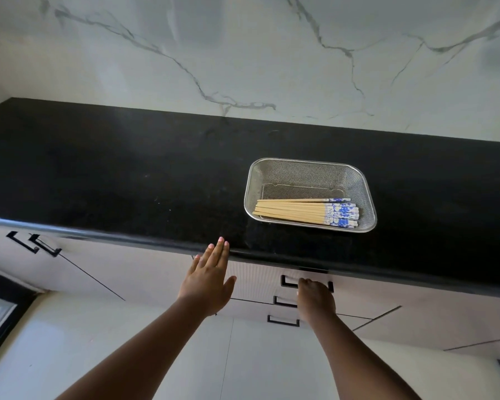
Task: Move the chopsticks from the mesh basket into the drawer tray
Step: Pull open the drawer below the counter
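A rectangular steel mesh basket [309, 174] sits on the black counter, right of centre. Several wooden chopsticks [295, 212] with blue-and-white patterned ends lie side by side along its near side. Below the counter edge, my right hand [315, 298] is curled over the black handle [286, 281] of the top drawer, which is closed. My left hand [208, 281] is flat and open, fingers together, its fingertips at the counter's front edge. The drawer tray is hidden.
The black counter [113, 180] runs across the view with a white marble wall [243, 53] behind. Two more drawer handles [283, 302] are stacked under the top one. Cabinet door handles [35, 243] are at left. A light floor lies below.
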The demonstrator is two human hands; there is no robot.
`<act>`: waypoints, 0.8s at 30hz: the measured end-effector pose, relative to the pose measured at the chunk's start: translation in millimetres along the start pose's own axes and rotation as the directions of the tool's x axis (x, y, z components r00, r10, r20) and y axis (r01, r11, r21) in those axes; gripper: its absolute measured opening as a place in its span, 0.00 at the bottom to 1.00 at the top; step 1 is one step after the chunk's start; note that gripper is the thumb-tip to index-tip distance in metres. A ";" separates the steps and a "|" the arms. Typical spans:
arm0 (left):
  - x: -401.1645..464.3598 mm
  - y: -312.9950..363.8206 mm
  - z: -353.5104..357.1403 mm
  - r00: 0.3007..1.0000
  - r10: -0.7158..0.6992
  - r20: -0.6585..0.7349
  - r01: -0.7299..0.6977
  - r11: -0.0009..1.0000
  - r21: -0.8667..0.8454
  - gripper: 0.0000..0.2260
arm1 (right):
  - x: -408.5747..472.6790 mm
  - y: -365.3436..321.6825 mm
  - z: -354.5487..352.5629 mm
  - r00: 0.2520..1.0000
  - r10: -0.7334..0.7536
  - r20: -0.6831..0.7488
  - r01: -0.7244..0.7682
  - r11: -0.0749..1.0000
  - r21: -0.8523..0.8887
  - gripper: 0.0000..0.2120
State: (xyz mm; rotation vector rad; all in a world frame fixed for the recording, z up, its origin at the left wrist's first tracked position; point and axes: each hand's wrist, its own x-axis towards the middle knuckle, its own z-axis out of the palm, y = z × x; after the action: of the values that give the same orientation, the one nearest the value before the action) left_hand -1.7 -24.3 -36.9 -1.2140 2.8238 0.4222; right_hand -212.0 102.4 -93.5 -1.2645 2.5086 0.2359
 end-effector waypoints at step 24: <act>-157.4 28.1 62.9 0.994 -0.035 -0.106 0.024 0.994 -0.102 0.37 | -177.1 12.6 25.4 0.849 -0.174 -0.499 0.347 0.896 0.277 0.26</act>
State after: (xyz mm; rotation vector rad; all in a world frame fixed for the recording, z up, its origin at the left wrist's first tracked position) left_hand 82.8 121.9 -68.6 -1.3350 2.9021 0.5188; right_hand -118.2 250.2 -54.2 -1.6279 2.5255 -0.6423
